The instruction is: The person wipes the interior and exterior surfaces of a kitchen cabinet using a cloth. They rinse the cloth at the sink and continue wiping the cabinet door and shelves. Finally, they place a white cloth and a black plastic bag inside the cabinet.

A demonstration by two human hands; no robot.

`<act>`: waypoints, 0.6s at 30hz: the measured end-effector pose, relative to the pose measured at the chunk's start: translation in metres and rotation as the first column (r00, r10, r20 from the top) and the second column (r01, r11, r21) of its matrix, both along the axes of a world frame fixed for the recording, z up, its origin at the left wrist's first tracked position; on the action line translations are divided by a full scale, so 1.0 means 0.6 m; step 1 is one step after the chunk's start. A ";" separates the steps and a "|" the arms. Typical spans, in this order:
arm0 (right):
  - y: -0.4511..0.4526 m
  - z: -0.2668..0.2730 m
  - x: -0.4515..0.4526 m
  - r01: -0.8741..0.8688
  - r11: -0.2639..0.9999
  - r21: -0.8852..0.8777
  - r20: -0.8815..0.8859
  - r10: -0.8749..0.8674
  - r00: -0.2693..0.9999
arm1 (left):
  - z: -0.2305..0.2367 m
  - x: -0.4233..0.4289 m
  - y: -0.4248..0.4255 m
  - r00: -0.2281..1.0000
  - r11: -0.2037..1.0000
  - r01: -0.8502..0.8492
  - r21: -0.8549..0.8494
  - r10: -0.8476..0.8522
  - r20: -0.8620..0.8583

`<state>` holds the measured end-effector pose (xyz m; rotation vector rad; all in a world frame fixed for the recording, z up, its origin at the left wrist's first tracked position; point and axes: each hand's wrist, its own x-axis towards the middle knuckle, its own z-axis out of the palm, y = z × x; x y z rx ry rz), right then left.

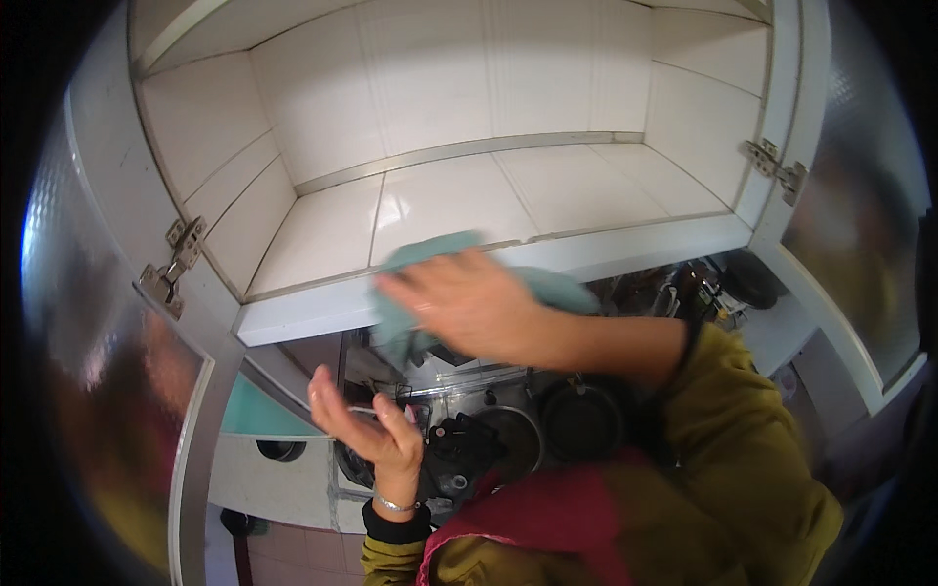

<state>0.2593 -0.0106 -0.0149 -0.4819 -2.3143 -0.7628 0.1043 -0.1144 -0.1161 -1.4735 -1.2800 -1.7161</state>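
My right hand [469, 304], blurred by motion, presses a green-blue cloth [399, 322] against the white front edge [615, 251] of a tiled wall cabinet. Part of the cloth lies over the lip onto the cabinet's tiled bottom [447, 194], and part hangs below the edge. My left hand [370, 432] is raised below the cabinet, fingers apart, with nothing in it; a metal bracelet circles its wrist. The cabinet's white-tiled interior holds nothing in the part that shows.
Cabinet doors with textured glass stand open at left [117, 381] and right [857, 190], on metal hinges [174, 265]. Below lie a dark pan [582, 417], a round pot [509, 439], black items and a counter [271, 476]. Utensils [703, 289] crowd the area under the cabinet's right side.
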 end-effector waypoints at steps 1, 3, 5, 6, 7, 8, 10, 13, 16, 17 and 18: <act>0.001 -0.009 -0.052 -0.035 0.999 -0.016 -0.052 0.034 0.998 | 0.004 -0.001 -0.007 1.000 1.000 -0.007 0.024 0.007 -0.003; -0.007 -0.015 -0.139 -0.085 0.993 -0.088 -0.120 0.074 0.990 | 0.021 0.002 -0.013 0.998 0.998 -0.059 0.038 0.059 0.021; -0.013 -0.020 -0.200 -0.107 0.988 -0.113 -0.198 0.083 0.977 | 0.038 0.000 -0.005 0.999 0.993 -0.010 0.118 0.005 0.038; -0.019 -0.023 -0.204 -0.127 0.979 -0.157 -0.213 0.092 0.973 | 0.040 -0.001 -0.010 0.999 0.996 -0.045 0.083 0.042 0.030; -0.020 -0.021 -0.203 -0.144 0.969 -0.199 -0.231 0.097 0.968 | 0.045 -0.001 -0.004 0.998 0.995 -0.064 0.071 0.062 0.018; -0.011 -0.016 -0.191 -0.160 0.973 -0.167 -0.252 0.115 0.961 | 0.052 0.000 0.004 0.997 0.995 -0.079 0.061 0.079 0.001; 0.000 -0.021 -0.146 -0.191 0.974 -0.124 -0.273 0.152 0.950 | 0.054 0.000 0.008 0.986 0.988 -0.153 0.023 0.155 -0.066; 0.003 -0.013 -0.015 0.015 0.991 -0.130 -0.146 -0.034 0.989 | 0.041 -0.002 0.016 0.982 0.987 -0.158 -0.037 0.153 -0.111; 0.020 -0.003 0.158 -0.066 0.987 -0.143 -0.291 0.022 0.956 | 0.035 0.007 0.028 0.989 0.995 -0.086 -0.057 0.078 -0.127; 0.022 0.005 0.212 0.027 0.965 -0.262 -0.271 -0.101 0.957 | 0.030 0.009 0.033 0.986 0.993 -0.086 -0.081 0.074 -0.148; 0.005 0.023 0.265 0.230 0.871 -0.433 -0.227 -0.353 0.908 | 0.026 0.012 0.040 0.983 0.995 -0.059 -0.076 0.045 -0.178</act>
